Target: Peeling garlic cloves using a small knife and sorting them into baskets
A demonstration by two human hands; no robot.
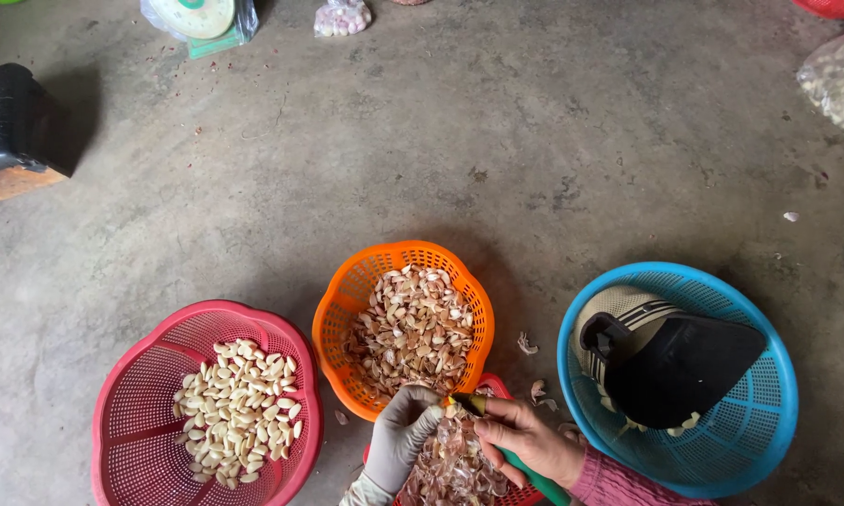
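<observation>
Right hand (527, 439): bare, fingers curled and pressed together around a green-handled knife (520, 461), thumb laid along the top; the blade end meets a garlic clove (452, 406). The clove is pinched at the fingertips of the left hand (401, 434), which wears a pale glove; its fingers are bent in toward the right hand. A pink knitted sleeve (619, 485) covers the right forearm. Both hands hover over a small red basket (497, 386) at the bottom edge of the floor view, holding papery garlic skins (452, 464); most of that basket is hidden by the hands and cut off by the frame.

Just beyond it, an orange basket (347, 309) holds unpeeled cloves. To the left, a large red basket (141, 375) holds peeled white cloves (239, 408). To the right, a blue basket (769, 375) holds a cap with a black brim (675, 361); a few cloves show beneath it.

All stand on a bare concrete floor (534, 141). At the far edge, a scale and bags are cut off and hard to make out.
</observation>
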